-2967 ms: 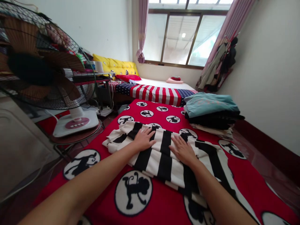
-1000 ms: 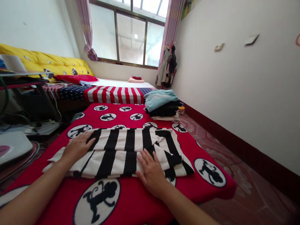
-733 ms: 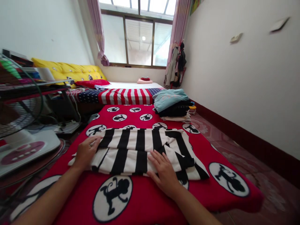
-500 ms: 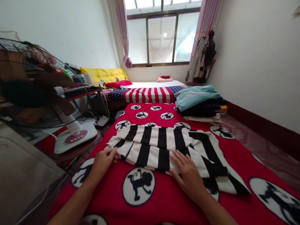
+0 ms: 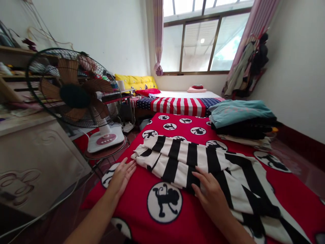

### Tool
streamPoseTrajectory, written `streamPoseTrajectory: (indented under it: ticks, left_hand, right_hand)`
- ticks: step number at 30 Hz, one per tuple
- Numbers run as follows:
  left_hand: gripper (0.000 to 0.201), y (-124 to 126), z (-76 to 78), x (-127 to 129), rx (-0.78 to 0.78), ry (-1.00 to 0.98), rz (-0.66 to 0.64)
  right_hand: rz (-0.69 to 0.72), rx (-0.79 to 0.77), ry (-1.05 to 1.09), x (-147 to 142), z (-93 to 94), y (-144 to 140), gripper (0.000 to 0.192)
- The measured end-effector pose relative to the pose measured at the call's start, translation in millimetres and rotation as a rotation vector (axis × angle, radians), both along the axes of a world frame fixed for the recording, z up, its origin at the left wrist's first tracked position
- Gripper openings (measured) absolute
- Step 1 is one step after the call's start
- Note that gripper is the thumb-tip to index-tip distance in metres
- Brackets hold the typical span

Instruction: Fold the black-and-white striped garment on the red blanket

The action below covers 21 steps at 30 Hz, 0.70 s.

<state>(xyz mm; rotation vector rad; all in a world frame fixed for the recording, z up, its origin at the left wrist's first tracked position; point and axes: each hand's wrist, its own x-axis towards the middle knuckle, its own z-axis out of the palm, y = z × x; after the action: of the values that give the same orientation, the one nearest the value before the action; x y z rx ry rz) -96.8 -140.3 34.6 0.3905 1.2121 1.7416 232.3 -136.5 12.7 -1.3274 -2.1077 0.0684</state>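
A black-and-white striped knit garment point(image 5: 182, 154) lies folded lengthwise across a red blanket point(image 5: 137, 210) printed with monkeys in white circles. Beside its narrow left end, my left hand point(image 5: 122, 176) is open, with fingers stretched out and nothing in them. My right hand point(image 5: 209, 189) rests on the near edge of the garment around its middle, fingers spread. Part of the cloth is hidden under that hand and forearm. The garment's right end spreads wider, with a black-and-white flap angled toward me.
A stack of folded clothes point(image 5: 241, 117), light blue on top, sits at the blanket's right edge. On the left, a fan point(image 5: 76, 91) stands on a round stool point(image 5: 106, 154) beside a cabinet point(image 5: 43, 162). A bed with a flag-patterned cover point(image 5: 177, 105) is at the back.
My left hand has let go of the garment's left end and opened beside it. My right hand stays on the cloth. The camera view has turned left, bringing more of the fan into sight.
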Motion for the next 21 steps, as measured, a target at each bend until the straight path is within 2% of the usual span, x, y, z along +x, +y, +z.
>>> streamPoseTrajectory:
  ticks: [3, 6, 9, 12, 15, 18, 21]
  left_hand:
    - [0.04, 7, -10.0, -2, 0.072, 0.009, 0.025]
    - [0.039, 10, -17.2, -2, 0.141, 0.058, 0.039]
    - [0.039, 9, -23.6, -3, 0.172, 0.061, 0.035]
    - [0.039, 9, -29.4, -6, 0.194, 0.051, 0.027]
    - [0.044, 10, -33.3, -8, 0.207, 0.05, 0.041]
    - [0.047, 12, -34.8, -8, 0.213, 0.038, 0.044]
    - [0.045, 11, -34.7, -8, 0.209, 0.042, 0.034]
  right_hand:
    - [0.124, -0.075, 0.038, -44, 21.5, 16, 0.039]
    - [0.221, -0.147, -0.024, -100, 38.1, 33, 0.057]
    - [0.252, -0.168, -0.145, -155, 41.7, 44, 0.081]
    - [0.222, -0.165, -0.291, -198, 37.1, 50, 0.094]
    - [0.117, -0.189, -0.389, -226, 35.1, 58, 0.099]
    - [0.002, -0.216, -0.458, -241, 40.8, 69, 0.098]
    - [-0.026, -0.278, -0.481, -244, 50.8, 84, 0.082]
